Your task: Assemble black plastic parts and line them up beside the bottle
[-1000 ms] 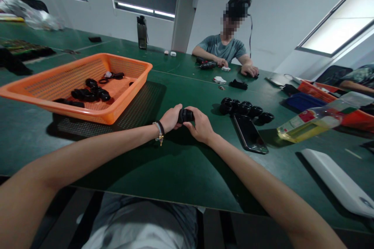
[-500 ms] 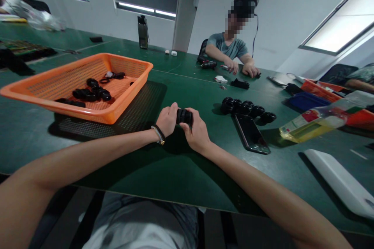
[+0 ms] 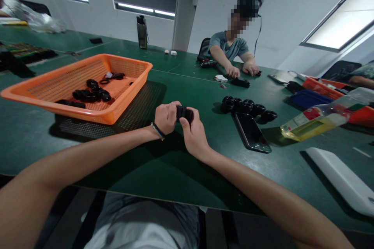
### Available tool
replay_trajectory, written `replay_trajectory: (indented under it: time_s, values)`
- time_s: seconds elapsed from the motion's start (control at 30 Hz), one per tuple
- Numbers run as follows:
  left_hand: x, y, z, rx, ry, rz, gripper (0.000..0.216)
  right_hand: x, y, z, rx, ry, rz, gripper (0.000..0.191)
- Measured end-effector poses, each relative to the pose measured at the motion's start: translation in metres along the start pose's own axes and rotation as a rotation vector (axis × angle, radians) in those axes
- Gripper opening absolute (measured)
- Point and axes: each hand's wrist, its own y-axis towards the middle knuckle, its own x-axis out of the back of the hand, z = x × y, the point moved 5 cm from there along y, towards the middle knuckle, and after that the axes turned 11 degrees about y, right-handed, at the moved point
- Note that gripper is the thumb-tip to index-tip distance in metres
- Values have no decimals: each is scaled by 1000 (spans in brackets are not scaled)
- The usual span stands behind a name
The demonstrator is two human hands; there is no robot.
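Observation:
Between my two hands is a black cylindrical part (image 3: 184, 113), held just above the table. My left hand (image 3: 166, 118) is closed round its left end, with the back of the hand turned up. My right hand (image 3: 194, 131) grips the other end, its thumb lying along the near side. The fingers behind the part are hidden. To the right, several similar black round parts (image 3: 247, 107) stand in a cluster. Loose black pieces (image 3: 92, 92) lie in the orange basket (image 3: 111, 117) on the left.
A phone (image 3: 252, 132), a tilted bottle of yellow liquid (image 3: 306, 123) and a white slab-shaped object (image 3: 339, 175) lie on the right. Across the green table (image 3: 181, 74) a co-worker (image 3: 230, 50) handles small black items. A dark drinking bottle (image 3: 142, 33) stands at the back.
My left hand has rolled over the black part, showing more of its back. My right thumb has shifted up along the part. The co-worker's hands have moved slightly.

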Motion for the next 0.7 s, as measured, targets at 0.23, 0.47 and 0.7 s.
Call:
replay_trajectory:
  time_s: [0.23, 0.47, 0.7]
  values:
    - [-4, 6, 3, 10, 8, -12, 48, 3, 10, -5, 2, -44, 26, 46]
    - [-16, 7, 4, 36, -137, 52, 43, 13, 26, -18, 118, -184, 57, 38]
    - [-42, 0, 8, 429, -489, 414, 63, 20, 23, -14, 415, -385, -10, 21]
